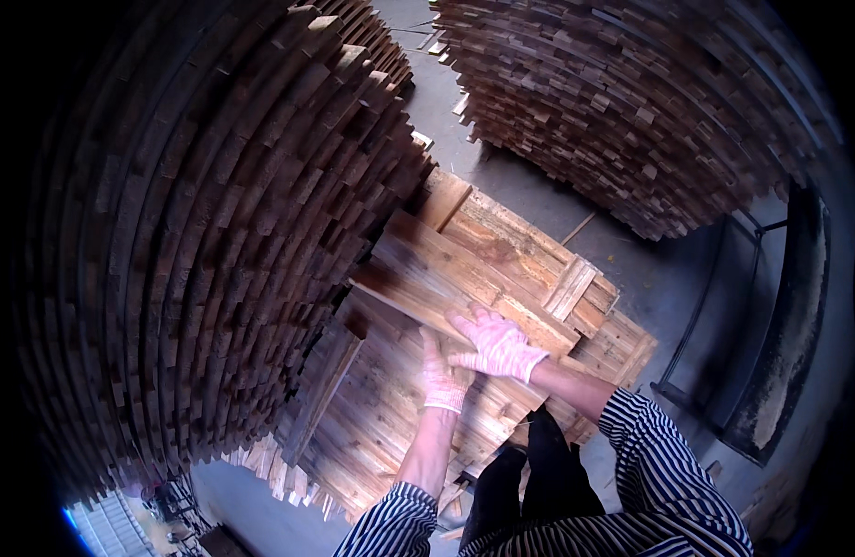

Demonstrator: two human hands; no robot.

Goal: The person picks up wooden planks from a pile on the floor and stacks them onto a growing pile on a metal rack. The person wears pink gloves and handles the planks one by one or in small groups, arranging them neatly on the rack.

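Observation:
Both my hands wear pink-and-white knit gloves. My right hand (501, 347) lies over the near edge of a wooden plank panel (474, 277), its fingers spread on the wood. Close beside it, my left hand (442, 376) is at the same edge, with fingers stretched out and partly covered by the right hand. Beneath is another plank panel (353, 436) with a light, knotty grain. The upper panel sits tilted across it. A short wooden crosspiece (569, 288) lies on the boards at the far right.
A tall stack of wooden slats (214, 232) rises close on the left. Another big stack (622, 111) stands at the far right. A dark metal frame (771, 343) is on the right, over grey floor (622, 255). A narrow upright board (327, 395) stands at the panel's left edge.

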